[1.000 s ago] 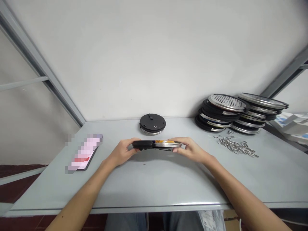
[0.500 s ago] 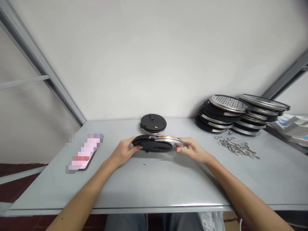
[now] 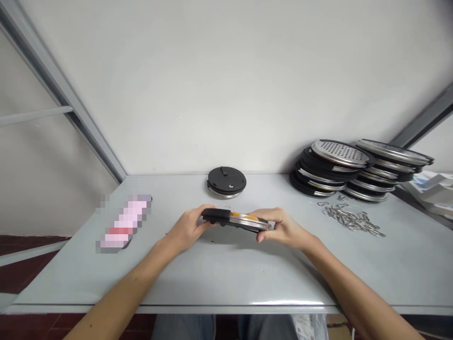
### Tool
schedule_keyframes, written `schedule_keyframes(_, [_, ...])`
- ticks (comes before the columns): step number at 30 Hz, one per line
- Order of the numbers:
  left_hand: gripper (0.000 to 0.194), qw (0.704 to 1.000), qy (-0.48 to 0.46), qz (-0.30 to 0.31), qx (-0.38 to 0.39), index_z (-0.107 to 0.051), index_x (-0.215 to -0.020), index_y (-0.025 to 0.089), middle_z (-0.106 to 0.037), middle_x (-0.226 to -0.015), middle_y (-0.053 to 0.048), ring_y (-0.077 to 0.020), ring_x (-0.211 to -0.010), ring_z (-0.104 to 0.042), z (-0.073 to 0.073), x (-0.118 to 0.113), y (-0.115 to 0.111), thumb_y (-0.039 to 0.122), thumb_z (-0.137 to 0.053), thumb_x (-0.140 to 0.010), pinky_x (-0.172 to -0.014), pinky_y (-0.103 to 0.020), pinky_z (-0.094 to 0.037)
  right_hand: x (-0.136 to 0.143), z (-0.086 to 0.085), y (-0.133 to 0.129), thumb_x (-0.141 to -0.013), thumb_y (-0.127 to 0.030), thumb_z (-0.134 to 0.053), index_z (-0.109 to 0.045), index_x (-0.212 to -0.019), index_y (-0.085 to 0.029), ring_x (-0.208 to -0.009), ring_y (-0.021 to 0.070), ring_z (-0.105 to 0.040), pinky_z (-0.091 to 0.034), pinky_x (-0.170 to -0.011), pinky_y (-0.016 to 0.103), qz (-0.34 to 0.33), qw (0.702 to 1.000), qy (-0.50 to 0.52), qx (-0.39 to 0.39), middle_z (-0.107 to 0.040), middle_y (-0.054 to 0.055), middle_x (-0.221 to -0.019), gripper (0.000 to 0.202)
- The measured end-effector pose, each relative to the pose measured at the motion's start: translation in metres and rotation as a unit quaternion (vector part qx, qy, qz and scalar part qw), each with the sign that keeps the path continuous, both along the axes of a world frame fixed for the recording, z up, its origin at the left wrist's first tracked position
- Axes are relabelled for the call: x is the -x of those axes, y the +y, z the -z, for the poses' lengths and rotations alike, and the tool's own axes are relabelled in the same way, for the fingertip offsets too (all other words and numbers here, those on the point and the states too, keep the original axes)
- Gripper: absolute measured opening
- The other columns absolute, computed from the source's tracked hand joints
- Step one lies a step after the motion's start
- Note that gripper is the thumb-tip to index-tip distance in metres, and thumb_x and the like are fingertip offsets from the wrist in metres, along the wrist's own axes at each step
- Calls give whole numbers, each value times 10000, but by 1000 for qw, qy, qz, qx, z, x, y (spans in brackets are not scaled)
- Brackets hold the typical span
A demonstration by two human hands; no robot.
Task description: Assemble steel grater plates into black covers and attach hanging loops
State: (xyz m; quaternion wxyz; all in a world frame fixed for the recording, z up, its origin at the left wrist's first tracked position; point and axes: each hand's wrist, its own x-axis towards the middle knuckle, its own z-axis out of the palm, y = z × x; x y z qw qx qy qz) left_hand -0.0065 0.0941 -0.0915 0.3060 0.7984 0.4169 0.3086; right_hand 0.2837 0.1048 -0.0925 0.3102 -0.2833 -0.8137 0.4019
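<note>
Between my two hands is a round black-and-silver disc (image 3: 235,221), seen nearly edge-on just above the table. Its left part is black, its right rim is shiny metal, and a little orange shows on top. My left hand (image 3: 193,226) grips the black edge, thumb towards me. At the metal edge, my right hand (image 3: 279,227) holds on with the thumb below and the fingers behind. The far face is hidden. Behind it, near the wall, a similar black disc (image 3: 226,179) lies flat with a silver layer underneath.
Two leaning stacks stand at the back right: a near stack (image 3: 320,172) topped by a perforated metal disc, and a far stack (image 3: 384,172). Small metal clips (image 3: 354,219) lie heaped before them. A phone (image 3: 125,222), blurred out, rests at the left of the grey table (image 3: 212,283).
Both hands have lowered the held disc slightly and tilted it, so its black underside, visible before, is now mostly turned away and the edge faces me.
</note>
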Motion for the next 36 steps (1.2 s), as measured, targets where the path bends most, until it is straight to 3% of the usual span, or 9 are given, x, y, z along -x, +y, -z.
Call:
schedule_keyframes(4, [323,999,38,-20,-27,-551,-1227,223,-681,-1172,-44,-229,-1069,-636,7,5,6,311,-514,-918,-941,-346,-481,3,0,0,-779,-410,-733,-624,-1267,-239,-1052,248,-641,-505,-916,334,-9,999,-17,-40,-683,78,-1195,529])
schedule_keyframes(7, [400,994,82,2,-73,-542,-1282,226,-605,-1317,-70,-251,-1191,-578,13,12,13,349,-557,-902,-1023,-389,-447,4,4,2,-806,-417,-704,-569,-1327,-261,-1278,287,-505,-394,-1084,444,-10,996,-40,-77,-588,96,-1343,561])
schedule_keyframes(10, [502,986,127,28,-104,-444,-1396,245,-544,-1391,-70,-250,-1247,-537,17,17,19,339,-547,-913,-1055,-419,-431,0,8,5,-763,-476,-729,-493,-1390,-252,-1390,317,-351,-315,-1131,512,-27,994,-72,-77,-481,107,-1445,707])
schedule_keyframes(14, [661,977,170,47,-122,-266,-1495,271,-427,-1489,-58,-241,-1325,-456,21,21,21,254,-557,-902,-1095,-431,-400,-10,17,12,-753,-539,-710,-298,-1497,-203,-1397,350,-324,-291,-1138,534,-1,991,-118,-57,-338,155,-1528,914])
schedule_keyframes(17, [691,973,186,55,-125,-261,-1499,270,-385,-1515,-57,-250,-1365,-403,22,25,20,277,-583,-887,-1128,-453,-363,-17,25,17,-652,-604,-757,-297,-1496,-145,-1427,400,-215,-228,-1150,577,38,980,-193,-42,-309,199,-1530,1066])
schedule_keyframes(19, [750,971,197,60,-118,-257,-1503,254,-357,-1529,-71,-270,-1390,-361,21,28,19,358,-625,-859,-1146,-466,-334,-18,29,20,-601,-625,-777,-303,-1494,-135,-1436,409,-174,-207,-1154,586,35,977,-209,-34,-292,203,-1537,1124])
schedule_keyframes(24, [1127,967,235,78,-52,-163,-1530,240,-237,-1576,-98,-340,-1435,-242,13,30,13,635,-743,-648,-1162,-512,-277,-18,31,23,-542,-630,-806,-313,-1493,-175,-1423,426,-205,-220,-1140,604,26,982,-185,-38,-339,182,-1520,1164])
schedule_keyframes(29, [1096,972,225,60,-18,-131,-1535,219,-192,-1587,-106,-329,-1450,-198,14,23,13,700,-655,-701,-1177,-504,-236,-17,30,21,-535,-619,-814,-310,-1495,-165,-1416,424,-231,-222,-1147,587,58,977,-202,-39,-306,189,-1534,1175])
schedule_keyframes(36, [1158,962,270,41,-8,-96,-1537,193,-60,-1598,-133,-333,-1471,9,20,21,15,774,-606,-674,-1186,-554,-32,-16,33,22,-514,-623,-822,-289,-1502,-160,-1434,416,-178,-216,-1148,595,46,977,-199,-53,-292,184,-1542,1215])
